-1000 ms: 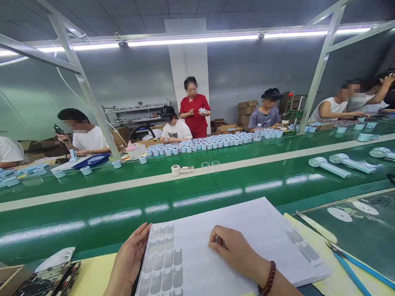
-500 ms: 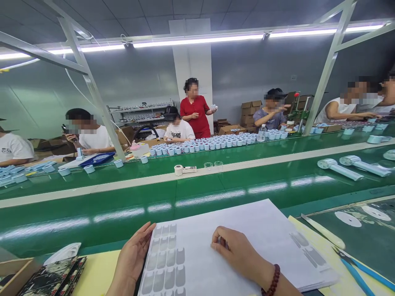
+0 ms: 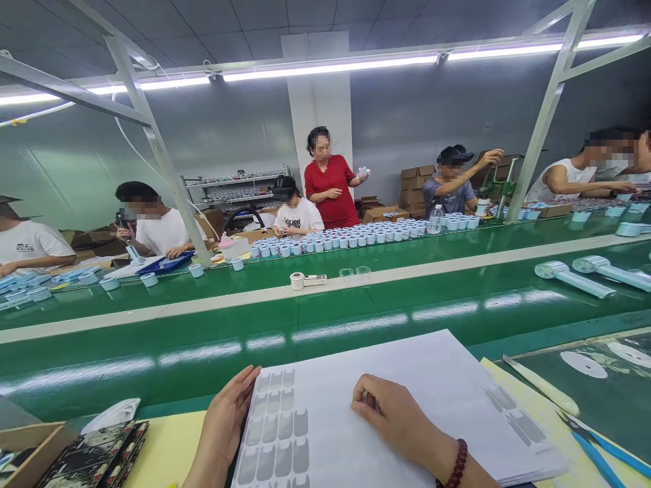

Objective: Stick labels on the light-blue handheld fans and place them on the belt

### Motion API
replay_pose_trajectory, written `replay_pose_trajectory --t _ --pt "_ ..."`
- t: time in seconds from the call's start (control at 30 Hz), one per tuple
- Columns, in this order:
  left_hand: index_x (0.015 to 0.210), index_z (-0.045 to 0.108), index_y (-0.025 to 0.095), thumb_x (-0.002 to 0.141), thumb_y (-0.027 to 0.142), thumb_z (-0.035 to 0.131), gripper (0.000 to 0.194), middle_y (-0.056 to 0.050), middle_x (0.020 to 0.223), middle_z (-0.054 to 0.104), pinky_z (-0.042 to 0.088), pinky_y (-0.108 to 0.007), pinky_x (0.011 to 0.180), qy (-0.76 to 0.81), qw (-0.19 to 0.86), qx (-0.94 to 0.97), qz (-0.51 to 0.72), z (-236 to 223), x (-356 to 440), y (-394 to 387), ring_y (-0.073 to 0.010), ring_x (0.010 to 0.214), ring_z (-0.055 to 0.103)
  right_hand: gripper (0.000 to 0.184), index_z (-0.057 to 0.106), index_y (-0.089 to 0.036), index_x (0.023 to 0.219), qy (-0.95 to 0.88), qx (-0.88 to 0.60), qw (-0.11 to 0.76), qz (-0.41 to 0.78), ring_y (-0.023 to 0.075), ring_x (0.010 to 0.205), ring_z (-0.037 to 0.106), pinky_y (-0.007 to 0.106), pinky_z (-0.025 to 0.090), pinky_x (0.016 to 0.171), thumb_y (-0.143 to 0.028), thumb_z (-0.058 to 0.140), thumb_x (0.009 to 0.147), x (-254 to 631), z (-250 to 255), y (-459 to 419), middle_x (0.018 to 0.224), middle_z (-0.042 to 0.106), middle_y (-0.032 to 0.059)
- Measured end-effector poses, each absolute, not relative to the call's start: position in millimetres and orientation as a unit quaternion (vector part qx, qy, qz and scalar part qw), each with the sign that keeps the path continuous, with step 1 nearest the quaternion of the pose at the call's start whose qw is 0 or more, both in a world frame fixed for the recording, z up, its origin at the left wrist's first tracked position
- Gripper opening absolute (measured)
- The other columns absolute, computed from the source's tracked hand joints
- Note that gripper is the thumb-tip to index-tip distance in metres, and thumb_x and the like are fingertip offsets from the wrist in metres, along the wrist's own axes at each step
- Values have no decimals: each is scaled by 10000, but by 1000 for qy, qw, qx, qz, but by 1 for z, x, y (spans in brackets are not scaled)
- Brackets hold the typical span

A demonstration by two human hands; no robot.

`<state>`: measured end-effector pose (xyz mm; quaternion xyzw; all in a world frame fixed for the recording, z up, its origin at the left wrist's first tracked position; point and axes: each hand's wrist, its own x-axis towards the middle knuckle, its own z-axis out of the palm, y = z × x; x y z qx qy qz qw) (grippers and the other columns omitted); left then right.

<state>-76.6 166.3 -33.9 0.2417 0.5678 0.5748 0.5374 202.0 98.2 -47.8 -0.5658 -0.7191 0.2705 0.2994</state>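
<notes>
A stack of white sheets [image 3: 386,407] lies before me, with grey rounded label shapes [image 3: 267,423] in rows down its left side and a few grey pieces [image 3: 526,427] at its right. My left hand [image 3: 226,423] rests along the stack's left edge, fingers stretched out and holding nothing. Above the middle of the top sheet, my right hand [image 3: 389,413] is closed, with thumb and forefinger curled towards each other. Whatever may be between those fingertips is too small or hidden to make out. A dark red bead bracelet [image 3: 456,464] circles the right wrist.
Blue-handled pliers [image 3: 595,444] and a pale-handled knife [image 3: 546,386] lie to the right. On the left are dark printed boards [image 3: 96,454] and a wooden box [image 3: 38,447]. Beyond runs a green conveyor [image 3: 203,379] carrying wrapped light-blue parts [image 3: 574,278]; co-workers sit across it.
My hands keep their pose on the stack, while the whole view shifts slightly. Across the conveyor, a co-worker in a grey shirt has raised an arm outward to the right.
</notes>
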Motion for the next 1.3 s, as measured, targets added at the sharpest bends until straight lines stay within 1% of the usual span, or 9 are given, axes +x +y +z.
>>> replay_pose_trajectory --t 0.17,0.33,0.43,0.5,0.6,0.7,0.77,1.1,1.3 --pt "909 726 161 859 52 581 189 -113 991 780 446 -394 1073 577 532 256 564 -36 -75 168 -226 1061 698 102 577 -237 810 -720 -564 298 271 163 728 595 257 414 666 -214 527 895 202 -46 97 820 675 -23" --pt "876 747 175 867 85 589 182 -100 1054 768 367 -434 1128 577 526 281 558 -42 -78 171 -249 1128 661 102 578 -237 800 -719 -567 298 271 163 712 589 257 406 655 -210 534 887 201 -45 97 798 667 -24" --pt "893 743 186 851 73 594 192 -85 1082 761 375 -420 1119 571 524 284 564 -45 -80 171 -241 1133 654 97 579 -236 798 -718 -567 299 271 161 710 587 256 403 654 -202 541 880 201 -46 98 794 665 -26" --pt "907 738 189 841 56 587 211 -80 1072 763 427 -386 1072 565 527 280 569 -45 -81 171 -224 1078 678 95 580 -234 799 -718 -567 301 270 160 712 586 256 404 658 -199 543 879 201 -47 98 794 665 -27" --pt "902 735 181 824 34 581 227 -80 1026 771 518 -290 912 557 533 270 577 -43 -79 169 -188 957 712 92 582 -232 800 -717 -567 302 272 159 709 586 255 405 658 -200 546 878 201 -47 99 796 666 -27" --pt "870 737 172 808 6 575 240 -71 946 778 537 -212 745 553 536 255 585 -39 -77 168 -145 821 720 92 583 -231 800 -717 -566 302 273 160 710 588 254 406 656 -196 545 876 201 -48 99 795 666 -26" --pt "839 739 167 800 -11 570 249 -65 884 777 530 -187 687 552 537 246 589 -37 -75 167 -124 745 711 95 583 -232 800 -716 -566 302 274 160 715 590 255 406 658 -197 543 878 201 -47 99 798 666 -25" --pt "747 756 150 748 12 622 193 -38 692 736 510 -161 600 555 543 232 586 -35 -74 168 -109 629 670 97 573 -235 792 -717 -561 309 275 157 717 591 250 406 655 -209 546 882 202 -49 98 798 663 -29" --pt "727 757 151 663 59 672 140 -38 670 725 503 -179 609 563 540 241 578 -37 -74 169 -127 643 659 99 580 -235 798 -718 -560 310 275 153 720 594 247 415 662 -210 544 887 202 -49 98 808 667 -29"
